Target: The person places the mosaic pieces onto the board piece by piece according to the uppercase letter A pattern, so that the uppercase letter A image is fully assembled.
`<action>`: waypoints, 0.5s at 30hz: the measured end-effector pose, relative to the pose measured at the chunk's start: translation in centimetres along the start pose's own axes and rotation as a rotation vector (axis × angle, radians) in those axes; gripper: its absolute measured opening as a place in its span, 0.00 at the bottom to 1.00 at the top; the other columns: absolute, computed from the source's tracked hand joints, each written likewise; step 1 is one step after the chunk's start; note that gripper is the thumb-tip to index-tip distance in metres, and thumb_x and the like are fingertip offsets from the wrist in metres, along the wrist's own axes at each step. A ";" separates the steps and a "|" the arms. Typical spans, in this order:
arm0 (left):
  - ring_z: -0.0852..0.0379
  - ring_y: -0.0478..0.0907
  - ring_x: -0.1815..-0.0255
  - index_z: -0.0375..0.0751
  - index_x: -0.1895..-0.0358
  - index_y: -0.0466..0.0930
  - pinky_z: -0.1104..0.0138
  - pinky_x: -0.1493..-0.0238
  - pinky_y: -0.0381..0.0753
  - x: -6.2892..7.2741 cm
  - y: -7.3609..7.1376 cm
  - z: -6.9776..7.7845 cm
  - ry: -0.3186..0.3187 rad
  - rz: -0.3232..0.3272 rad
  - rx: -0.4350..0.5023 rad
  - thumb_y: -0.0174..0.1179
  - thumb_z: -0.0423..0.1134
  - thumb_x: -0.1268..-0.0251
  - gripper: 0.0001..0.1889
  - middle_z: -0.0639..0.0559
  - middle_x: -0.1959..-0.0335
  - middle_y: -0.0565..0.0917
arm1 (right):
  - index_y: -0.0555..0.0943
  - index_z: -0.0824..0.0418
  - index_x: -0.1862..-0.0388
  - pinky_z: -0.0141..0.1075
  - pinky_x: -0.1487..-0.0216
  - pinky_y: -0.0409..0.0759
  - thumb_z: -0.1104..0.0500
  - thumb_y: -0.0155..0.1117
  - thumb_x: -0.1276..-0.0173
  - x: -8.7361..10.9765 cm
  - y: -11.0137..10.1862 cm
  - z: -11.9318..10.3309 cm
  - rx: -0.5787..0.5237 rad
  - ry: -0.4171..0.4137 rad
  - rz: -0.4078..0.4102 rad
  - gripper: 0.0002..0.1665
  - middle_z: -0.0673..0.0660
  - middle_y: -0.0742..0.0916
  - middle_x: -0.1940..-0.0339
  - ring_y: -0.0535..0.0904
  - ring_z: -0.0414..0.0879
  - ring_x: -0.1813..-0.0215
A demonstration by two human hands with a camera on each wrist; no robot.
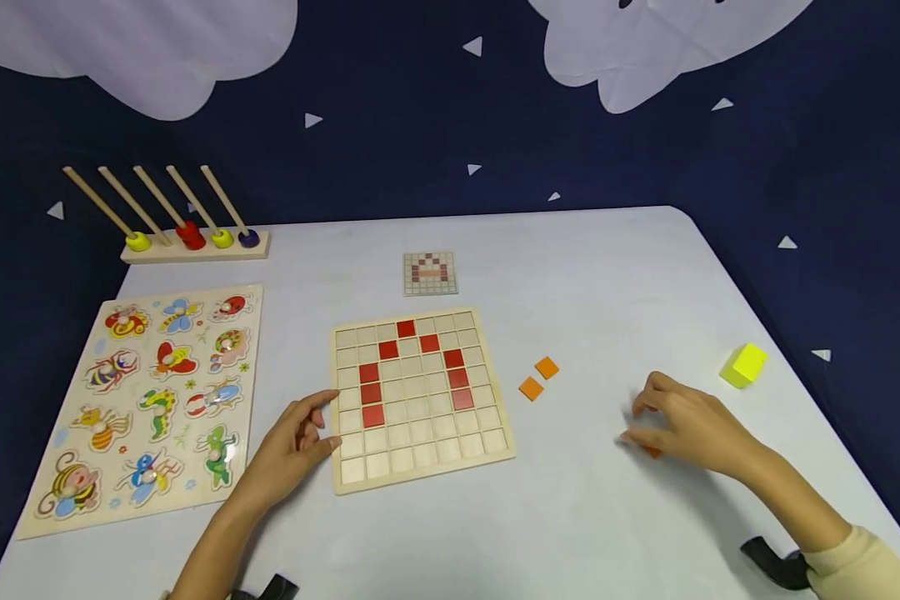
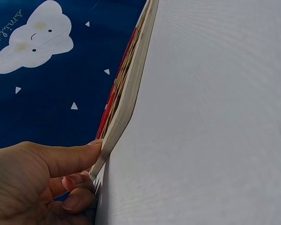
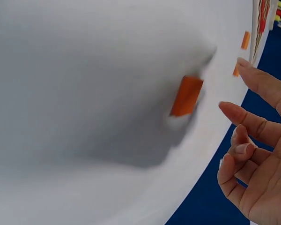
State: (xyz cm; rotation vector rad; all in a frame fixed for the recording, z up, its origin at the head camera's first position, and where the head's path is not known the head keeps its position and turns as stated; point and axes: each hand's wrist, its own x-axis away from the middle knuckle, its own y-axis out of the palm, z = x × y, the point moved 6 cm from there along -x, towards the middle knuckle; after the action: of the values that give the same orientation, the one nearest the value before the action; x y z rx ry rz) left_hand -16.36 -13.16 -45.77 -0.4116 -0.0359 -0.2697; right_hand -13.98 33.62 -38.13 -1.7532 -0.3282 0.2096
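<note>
My left hand point(image 1: 291, 446) rests at the left edge of a wooden grid board point(image 1: 420, 454), thumb and index fingertip touching the rim apart from each other. In the left wrist view the thumb point(image 2: 72, 159) lies against the board's side edge point(image 2: 126, 103), with other fingers bent below. Red square tiles point(image 1: 371, 392) form an arch in the grid. My right hand point(image 1: 693, 429) hovers over an orange tile point(image 3: 187, 96) on the table, thumb and index finger spread and nothing between them. Two more orange tiles point(image 1: 531, 388) lie right of the board.
A small pattern card point(image 1: 431, 289) lies behind the board. To the left is an insect peg puzzle point(image 1: 138, 408), with a peg stand point(image 1: 195, 252) holding beads behind it. A yellow block point(image 1: 744, 366) sits near the table's right edge, beyond my right hand.
</note>
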 end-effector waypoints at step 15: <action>0.63 0.62 0.69 0.37 0.32 0.69 0.72 0.71 0.65 0.1 0.0 0.0 -0.013 -0.003 0.017 0.65 0.28 0.38 0.30 0.45 0.59 0.66 | 0.83 0.46 0.74 0.30 0.74 0.64 0.44 0.82 0.55 2.6 1.1 1.8 0.033 0.028 0.006 0.16 0.40 0.71 0.72 0.62 0.30 0.75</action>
State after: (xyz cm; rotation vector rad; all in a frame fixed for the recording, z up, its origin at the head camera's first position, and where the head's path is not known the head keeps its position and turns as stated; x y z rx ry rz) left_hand -16.29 -13.23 -45.77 -0.3969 -0.0520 -0.2695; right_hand -11.97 36.00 -39.48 -1.7231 -0.2973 0.1935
